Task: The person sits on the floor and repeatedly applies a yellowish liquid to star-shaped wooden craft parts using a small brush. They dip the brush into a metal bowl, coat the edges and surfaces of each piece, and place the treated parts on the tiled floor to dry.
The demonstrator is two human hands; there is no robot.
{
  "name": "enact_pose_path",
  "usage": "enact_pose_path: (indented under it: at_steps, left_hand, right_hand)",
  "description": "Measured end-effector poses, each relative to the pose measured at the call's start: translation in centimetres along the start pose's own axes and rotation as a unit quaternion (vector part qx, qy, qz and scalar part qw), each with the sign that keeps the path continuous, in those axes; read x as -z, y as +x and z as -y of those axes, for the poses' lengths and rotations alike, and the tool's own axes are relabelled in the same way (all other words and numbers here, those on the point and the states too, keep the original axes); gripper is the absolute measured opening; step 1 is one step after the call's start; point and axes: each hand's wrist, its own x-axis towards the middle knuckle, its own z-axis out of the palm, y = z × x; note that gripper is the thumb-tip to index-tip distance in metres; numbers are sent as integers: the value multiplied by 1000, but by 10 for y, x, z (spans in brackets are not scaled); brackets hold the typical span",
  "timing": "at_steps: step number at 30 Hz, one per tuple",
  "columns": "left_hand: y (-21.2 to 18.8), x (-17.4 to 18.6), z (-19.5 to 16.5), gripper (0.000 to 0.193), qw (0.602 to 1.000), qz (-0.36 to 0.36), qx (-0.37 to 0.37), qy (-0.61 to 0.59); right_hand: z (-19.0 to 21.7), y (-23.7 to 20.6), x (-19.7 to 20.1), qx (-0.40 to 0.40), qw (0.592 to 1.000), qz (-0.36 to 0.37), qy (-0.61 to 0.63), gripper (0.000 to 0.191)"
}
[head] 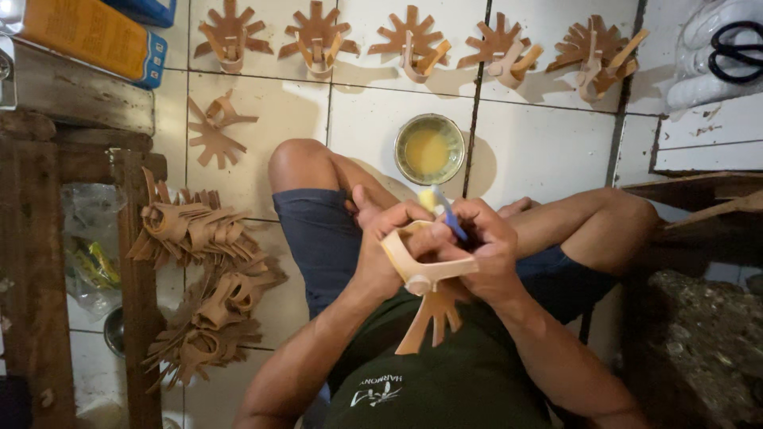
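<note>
Closest to me is my dark green shirt [445, 381], and right above it both hands are together on the tan leather piece [425, 274]. My left hand [380, 246] is wrapped around its looped strap, my right hand [485, 254] pinches a small blue-handled brush [445, 210] against it. The fringe end hangs down over my chest.

Room is tight: my knees fence off the white tile floor [540, 147], with the little bowl of yellowish glue [429, 149] sitting just past them. A row of finished leather pieces [413, 40] lines the far edge, and a pile of leather pieces [207, 270] sits on my left beside a wooden frame [135, 278].

Can't see the brush tip, my fingers cover it. Scissors [735, 52] at top right are cut off by the frame edge.
</note>
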Motion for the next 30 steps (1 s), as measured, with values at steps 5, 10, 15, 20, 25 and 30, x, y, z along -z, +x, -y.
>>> enact_pose_path:
  at_steps: [5, 10, 15, 20, 25, 30]
  left_hand:
    - [5, 15, -18, 18, 985, -46, -150, 70]
    - [0, 16, -43, 18, 997, -57, -54, 11]
    - [2, 4, -58, 19, 992, -52, -105, 55]
    - [0, -2, -69, 18, 980, -40, -135, 141]
    - [-3, -3, -66, 16, 977, -26, -157, 141]
    - [-3, 9, -50, 13, 974, -59, -149, 162]
  right_hand:
    - [7, -4, 18, -22, 982, -1, 189, 36]
    - [29, -5, 40, -14, 999, -30, 13, 33]
    - [60, -7, 40, 107, 976, -6, -192, 26]
    - [76, 3, 28, 171, 963, 24, -209, 28]
    - [83, 9, 18, 151, 946, 4, -286, 27]
    - [77, 17, 32, 87, 930, -34, -356, 25]
